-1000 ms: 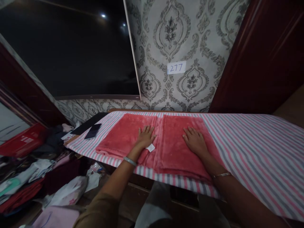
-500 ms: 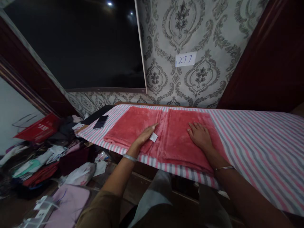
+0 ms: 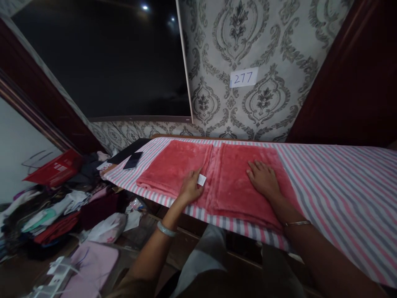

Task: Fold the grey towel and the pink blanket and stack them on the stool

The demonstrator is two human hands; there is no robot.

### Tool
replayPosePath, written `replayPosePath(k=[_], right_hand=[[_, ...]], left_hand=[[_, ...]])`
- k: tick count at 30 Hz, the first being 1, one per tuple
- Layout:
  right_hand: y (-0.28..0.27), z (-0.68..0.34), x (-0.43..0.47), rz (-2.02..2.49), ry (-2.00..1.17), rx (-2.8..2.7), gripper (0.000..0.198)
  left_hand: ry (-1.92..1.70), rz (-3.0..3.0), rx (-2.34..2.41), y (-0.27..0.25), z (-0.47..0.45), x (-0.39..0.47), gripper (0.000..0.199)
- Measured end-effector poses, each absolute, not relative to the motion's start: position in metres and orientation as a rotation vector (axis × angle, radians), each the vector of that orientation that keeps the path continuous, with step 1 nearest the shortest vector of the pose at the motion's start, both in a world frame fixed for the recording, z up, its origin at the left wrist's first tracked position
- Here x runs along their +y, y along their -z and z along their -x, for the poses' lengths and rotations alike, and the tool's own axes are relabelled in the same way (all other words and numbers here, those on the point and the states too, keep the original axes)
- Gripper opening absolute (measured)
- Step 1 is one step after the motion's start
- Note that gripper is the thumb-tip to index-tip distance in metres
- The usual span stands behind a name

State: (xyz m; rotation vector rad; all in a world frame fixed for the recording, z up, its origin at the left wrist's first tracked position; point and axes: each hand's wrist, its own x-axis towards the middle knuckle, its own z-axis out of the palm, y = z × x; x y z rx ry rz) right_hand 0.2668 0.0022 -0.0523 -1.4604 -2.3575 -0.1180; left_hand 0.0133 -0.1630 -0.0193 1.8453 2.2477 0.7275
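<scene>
A plush coral-red blanket lies folded on a striped cloth, its left and right parts folded toward a seam-like gap near the middle. My left hand rests on the left part beside that gap, slightly blurred, with thumb and forefinger apart. Between them shows a small white label on the blanket's inner edge; no grip on it is visible. Lying flat on the right part is my right hand, fingers stretched out and pointing away from me.
Pink, grey and white striped cloth covers the table. A dark phone lies at its left end. Heaped clothes and a red basket are on the left. Behind the table hang a large television and a paper marked 277.
My left hand has slid slightly toward me, and its thumb has spread away from the forefinger beside the label. My right hand stays flat in the same place on the blanket.
</scene>
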Motion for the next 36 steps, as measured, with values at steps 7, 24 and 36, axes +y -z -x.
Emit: replayPosePath(k=[7, 24, 36], right_hand=[[0.055, -0.268, 0.004, 1.437, 0.133, -2.363, 0.052], [0.052, -0.268, 0.002, 1.442, 0.188, -2.360, 0.048], [0.053, -0.267, 0.003, 1.455, 0.148, -2.362, 0.050]], left_hand=[[-1.162, -1.675, 2.210, 0.031, 0.005, -0.154, 0.046], [-0.384, -2.417, 2.237, 0.021, 0.004, -0.173, 0.036], [-0.264, -2.275, 2.343, 0.054, -0.013, -0.191, 0.079]])
